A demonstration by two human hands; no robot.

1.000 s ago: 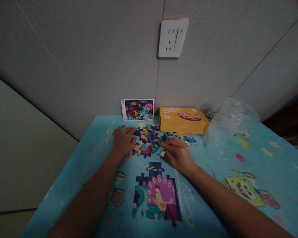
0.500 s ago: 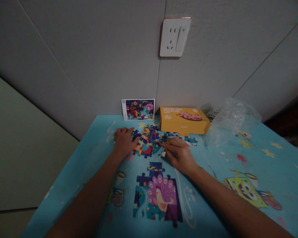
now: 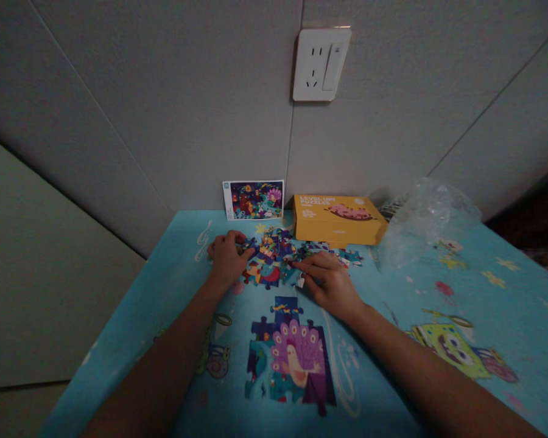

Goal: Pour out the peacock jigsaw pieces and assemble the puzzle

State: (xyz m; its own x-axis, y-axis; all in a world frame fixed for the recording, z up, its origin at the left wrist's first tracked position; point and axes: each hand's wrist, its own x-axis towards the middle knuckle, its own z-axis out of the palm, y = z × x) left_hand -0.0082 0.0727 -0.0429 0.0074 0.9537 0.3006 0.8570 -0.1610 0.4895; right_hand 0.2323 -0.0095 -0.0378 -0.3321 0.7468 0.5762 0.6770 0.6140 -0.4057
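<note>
My left hand (image 3: 228, 257) is at the left edge of a pile of loose jigsaw pieces (image 3: 270, 274), thumb and fingers closed about a dark blue puzzle piece (image 3: 249, 244). At the pile's right side, my right hand (image 3: 329, 281) has its index finger stretched over the pieces and its thumb bent below. A small puzzle piece with a white tab (image 3: 300, 281) shows at that thumb, partly covered by the fingers. Nearer to me lies a joined puzzle section (image 3: 296, 359) with a purple peacock, its outer edges uneven with tabs.
A picture card (image 3: 256, 201) leans against the wall behind the pile. To its right stands a yellow puzzle box (image 3: 340, 220), with a crumpled clear plastic bag (image 3: 432, 219) beside it. The blue cartoon-printed tablecloth (image 3: 393, 292) lies under everything. A wall socket (image 3: 322, 64) is above.
My left hand has shifted slightly, its fingers curling in, and the dark blue piece shows more between thumb and fingers. The right hand stays nearly still.
</note>
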